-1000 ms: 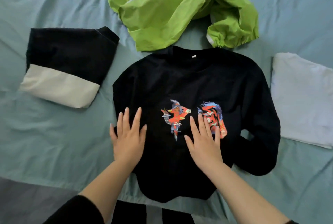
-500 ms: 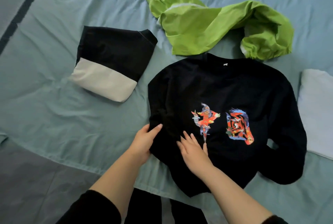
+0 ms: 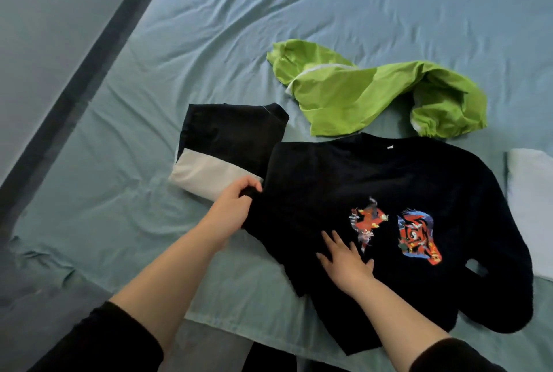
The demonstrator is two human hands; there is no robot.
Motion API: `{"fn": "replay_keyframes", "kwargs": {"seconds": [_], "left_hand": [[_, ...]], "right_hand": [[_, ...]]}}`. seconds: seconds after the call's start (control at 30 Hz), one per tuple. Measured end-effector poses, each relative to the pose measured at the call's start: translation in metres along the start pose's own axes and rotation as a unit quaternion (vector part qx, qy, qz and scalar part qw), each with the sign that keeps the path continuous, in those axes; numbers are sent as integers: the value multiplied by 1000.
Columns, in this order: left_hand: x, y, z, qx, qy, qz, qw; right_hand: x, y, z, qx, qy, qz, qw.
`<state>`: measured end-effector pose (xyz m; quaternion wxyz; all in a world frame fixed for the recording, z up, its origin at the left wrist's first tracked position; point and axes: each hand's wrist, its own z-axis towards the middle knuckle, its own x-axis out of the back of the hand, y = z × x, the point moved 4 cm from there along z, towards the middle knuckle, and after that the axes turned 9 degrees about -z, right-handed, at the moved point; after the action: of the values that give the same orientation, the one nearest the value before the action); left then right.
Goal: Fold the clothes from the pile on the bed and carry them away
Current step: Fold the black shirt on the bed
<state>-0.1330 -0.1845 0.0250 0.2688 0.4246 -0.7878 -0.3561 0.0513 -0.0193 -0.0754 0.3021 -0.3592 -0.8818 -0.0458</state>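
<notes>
We look down on two bare forearms reaching over a bed. The left hand [image 3: 236, 207] has its fingers curled round a bunch of dark cloth at the left edge of a black sweatshirt [image 3: 389, 174], lifting that edge slightly off the sheet. The right hand [image 3: 347, 264] lies flat on the sweatshirt's front with its fingers spread, pressing down just left of the red and blue print [image 3: 416, 234]. The hands are apart, with a strip of black cloth between them.

The sweatshirt lies face up, ahead and to the right of the hands. Its long axis runs from the collar at the far side to the hem near us, tilted a little. We judge the coming fold turns on this: the gripped left side would travel rightward over the line held by the flat right hand. The other sleeve curves along the right edge, well apart from both hands, with the right hand nearer.

Beyond, a folded black-and-white garment [image 3: 227, 144] touches the sweatshirt's left shoulder. A crumpled green jacket [image 3: 359, 99] lies just past the collar. A pale folded garment [image 3: 532, 207] sits at the right edge, all on a wrinkled teal sheet [image 3: 269, 12].
</notes>
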Motion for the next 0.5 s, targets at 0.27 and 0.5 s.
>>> {"fn": "replay_keyframes", "kwargs": {"seconds": [0.27, 0.5], "left_hand": [[-17, -16, 3, 42, 18, -39, 998], [-7, -32, -11, 40, -50, -82, 995]], "right_hand": [[8, -93, -52, 179, 258, 163, 935], [1, -126, -20, 0, 126, 565, 815]]}}
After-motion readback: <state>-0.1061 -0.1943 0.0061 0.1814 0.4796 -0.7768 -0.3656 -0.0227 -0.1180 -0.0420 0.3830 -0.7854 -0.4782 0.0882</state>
